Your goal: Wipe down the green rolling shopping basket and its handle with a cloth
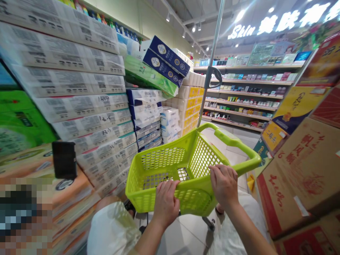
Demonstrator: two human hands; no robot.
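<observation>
Left grip (168,198): closed over the near rim of the green shopping cart (195,182), fingers curled across the top edge, thumb toward the outer side. Right grip (224,182): likewise closed on the same rim, farther right, by the corner where the cart's handle (227,137) joins. Fingers of both bent, knuckles up; a stretch of bare rim lies between the two.

Cart position: directly under both grips, its perforated basket extending forward and to the left of them. Handle arches beyond the right grip. Caster (211,225) visible below the right grip, on the tiled floor (183,233). White cloth (111,226) over the legs, one to each side of the cart.

Surroundings: white-wrapped packs (87,85) stacked left of the left grip; black object (64,160) on orange packs (77,187), same side. Cartons (305,156) right of the right grip. Stocked shelves (244,83) well beyond both.
</observation>
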